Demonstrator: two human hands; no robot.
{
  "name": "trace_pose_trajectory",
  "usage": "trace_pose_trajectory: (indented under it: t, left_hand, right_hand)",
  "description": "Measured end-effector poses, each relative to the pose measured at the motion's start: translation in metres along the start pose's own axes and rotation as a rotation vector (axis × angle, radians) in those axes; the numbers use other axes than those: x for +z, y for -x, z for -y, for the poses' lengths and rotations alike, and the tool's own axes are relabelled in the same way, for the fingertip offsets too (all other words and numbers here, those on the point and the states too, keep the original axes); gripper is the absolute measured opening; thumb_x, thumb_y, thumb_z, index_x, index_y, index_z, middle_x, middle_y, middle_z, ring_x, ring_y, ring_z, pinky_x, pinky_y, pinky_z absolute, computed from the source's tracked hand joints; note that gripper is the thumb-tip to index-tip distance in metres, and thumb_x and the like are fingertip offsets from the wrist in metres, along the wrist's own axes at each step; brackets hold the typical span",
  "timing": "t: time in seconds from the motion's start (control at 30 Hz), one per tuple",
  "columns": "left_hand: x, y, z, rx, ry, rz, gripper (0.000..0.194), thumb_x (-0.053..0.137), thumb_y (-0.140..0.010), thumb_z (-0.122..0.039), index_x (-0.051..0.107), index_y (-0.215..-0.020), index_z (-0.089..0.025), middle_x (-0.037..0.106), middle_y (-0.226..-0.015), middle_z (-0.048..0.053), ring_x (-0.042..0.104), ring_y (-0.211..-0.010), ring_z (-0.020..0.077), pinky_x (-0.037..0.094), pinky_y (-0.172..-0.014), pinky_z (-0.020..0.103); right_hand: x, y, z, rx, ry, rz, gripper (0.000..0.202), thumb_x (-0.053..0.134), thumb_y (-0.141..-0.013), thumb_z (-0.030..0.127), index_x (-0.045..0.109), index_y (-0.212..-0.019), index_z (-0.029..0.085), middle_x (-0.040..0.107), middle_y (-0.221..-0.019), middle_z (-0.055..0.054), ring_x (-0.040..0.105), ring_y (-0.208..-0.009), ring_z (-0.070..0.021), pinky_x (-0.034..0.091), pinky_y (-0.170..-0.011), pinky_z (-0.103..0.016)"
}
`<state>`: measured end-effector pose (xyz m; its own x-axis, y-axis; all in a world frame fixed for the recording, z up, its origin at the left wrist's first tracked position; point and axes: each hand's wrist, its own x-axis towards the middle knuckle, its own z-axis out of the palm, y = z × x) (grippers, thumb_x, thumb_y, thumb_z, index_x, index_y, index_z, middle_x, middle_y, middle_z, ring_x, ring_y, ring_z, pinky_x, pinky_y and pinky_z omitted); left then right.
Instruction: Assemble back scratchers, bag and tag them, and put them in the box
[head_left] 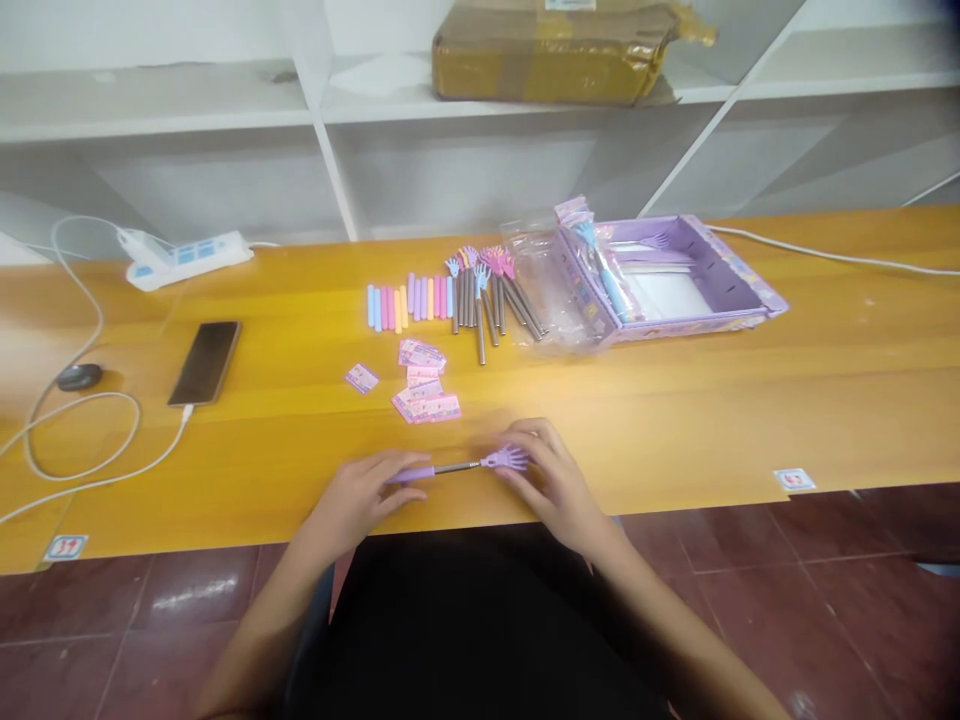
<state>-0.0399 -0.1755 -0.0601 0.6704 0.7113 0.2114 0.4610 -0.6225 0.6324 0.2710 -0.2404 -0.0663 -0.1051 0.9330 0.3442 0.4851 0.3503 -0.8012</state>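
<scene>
A purple back scratcher (457,467) with a metal rod lies crosswise between my hands, close to the table's front edge. My left hand (364,492) is closed around its purple grip. At the other end, the fingers of my right hand (551,475) close about the hand-shaped purple head. Farther back are several back scratcher rods (480,310) with blue, purple and pink heads, gathered in a bunch. Left of them, several coloured grip sleeves (410,302) stand in a row. Small printed cards (426,395) lie in a loose pile, with a single card (362,378) beside it.
A purple display box (750,285) sits back right, a bagged blue back scratcher (607,275) leaning on its rim. Clear plastic bags (536,295) lie beside it. To the left are a charging phone (205,363), white cables, a black mouse (79,377) and a power strip (189,260).
</scene>
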Motion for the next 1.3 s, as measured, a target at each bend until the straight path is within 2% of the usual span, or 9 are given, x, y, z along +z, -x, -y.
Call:
trace_pose_trajectory:
  t: [0.1, 0.17, 0.33, 0.43, 0.67, 0.93, 1.13, 1.23, 1.3]
  left_hand:
    - [-0.002, 0.000, -0.003, 0.022, -0.020, 0.021, 0.026, 0.058, -0.112, -0.041, 0.073, -0.129, -0.028, 0.082, -0.113, 0.001, 0.080, -0.096, 0.0159, 0.061, -0.085, 0.027]
    - [-0.001, 0.000, -0.006, 0.061, -0.082, 0.002, 0.025, 0.056, -0.113, -0.039, 0.073, -0.127, -0.027, 0.082, -0.110, 0.001, 0.078, -0.094, 0.0159, 0.060, -0.083, 0.027]
    - [0.003, 0.000, -0.014, 0.197, -0.455, -0.062, 0.021, 0.057, -0.113, -0.033, 0.073, -0.120, -0.022, 0.080, -0.095, 0.004, 0.070, -0.078, 0.0180, 0.047, -0.074, 0.033]
    - [0.006, -0.001, -0.019, 0.253, -0.611, -0.085, 0.017, 0.059, -0.112, -0.028, 0.071, -0.120, -0.020, 0.078, -0.090, 0.004, 0.067, -0.078, 0.0200, 0.044, -0.073, 0.036]
    - [0.016, -0.002, -0.019, 0.284, -0.536, -0.109, 0.017, 0.055, -0.111, -0.018, 0.066, -0.124, -0.015, 0.078, -0.106, 0.009, 0.071, -0.091, 0.0232, 0.056, -0.078, 0.036]
    - [0.015, -0.001, -0.013, 0.228, -0.506, -0.066, 0.022, 0.052, -0.110, -0.015, 0.066, -0.126, -0.017, 0.079, -0.105, 0.009, 0.073, -0.090, 0.0240, 0.061, -0.078, 0.037]
    - [-0.001, 0.005, 0.003, 0.195, -0.446, -0.057, 0.023, 0.050, -0.111, -0.019, 0.068, -0.125, -0.020, 0.080, -0.109, 0.009, 0.076, -0.095, 0.0224, 0.063, -0.083, 0.036]
    - [-0.015, 0.013, 0.012, 0.146, -0.438, -0.023, 0.022, 0.049, -0.113, -0.024, 0.068, -0.124, -0.021, 0.081, -0.111, 0.008, 0.078, -0.097, 0.0217, 0.063, -0.085, 0.034]
    - [-0.028, 0.019, 0.017, 0.148, -0.449, -0.041, 0.022, 0.048, -0.114, -0.025, 0.069, -0.122, -0.021, 0.081, -0.110, 0.007, 0.078, -0.095, 0.0207, 0.062, -0.086, 0.032]
  right_hand:
    - [-0.005, 0.004, -0.004, -0.166, 0.095, -0.009, 0.029, 0.069, -0.105, 0.024, 0.071, -0.133, 0.029, 0.067, -0.118, -0.012, 0.072, -0.109, -0.0264, 0.066, -0.091, -0.043]
    - [-0.006, 0.007, -0.007, -0.221, 0.133, 0.004, 0.031, 0.068, -0.105, 0.022, 0.071, -0.136, 0.029, 0.070, -0.118, -0.012, 0.074, -0.105, -0.0263, 0.067, -0.088, -0.042]
    - [-0.004, 0.011, -0.012, -0.246, 0.236, 0.069, 0.029, 0.060, -0.109, 0.020, 0.071, -0.135, 0.027, 0.078, -0.113, -0.010, 0.078, -0.096, -0.0240, 0.069, -0.082, -0.040]
    - [0.000, 0.011, -0.010, -0.270, 0.280, 0.082, 0.025, 0.059, -0.110, 0.020, 0.073, -0.130, 0.026, 0.080, -0.106, -0.008, 0.077, -0.090, -0.0230, 0.067, -0.077, -0.040]
    - [0.005, 0.008, -0.006, -0.343, 0.313, -0.003, 0.020, 0.064, -0.107, 0.020, 0.075, -0.123, 0.025, 0.078, -0.102, -0.008, 0.073, -0.089, -0.0239, 0.061, -0.075, -0.041]
    - [0.001, 0.009, -0.013, -0.334, 0.426, -0.045, 0.014, 0.061, -0.109, 0.019, 0.073, -0.114, 0.025, 0.073, -0.090, -0.005, 0.064, -0.079, -0.0209, 0.050, -0.070, -0.037]
    - [-0.020, 0.006, -0.017, -0.306, 0.441, -0.071, 0.014, 0.061, -0.108, 0.016, 0.072, -0.112, 0.024, 0.073, -0.094, -0.006, 0.066, -0.085, -0.0212, 0.051, -0.075, -0.037]
    - [-0.042, 0.007, -0.022, -0.297, 0.435, -0.063, 0.016, 0.062, -0.107, 0.015, 0.074, -0.112, 0.024, 0.074, -0.096, -0.006, 0.068, -0.088, -0.0214, 0.052, -0.076, -0.038]
    - [-0.062, 0.010, -0.028, -0.288, 0.433, -0.077, 0.016, 0.064, -0.106, 0.015, 0.075, -0.113, 0.025, 0.075, -0.099, -0.006, 0.070, -0.091, -0.0222, 0.054, -0.079, -0.039]
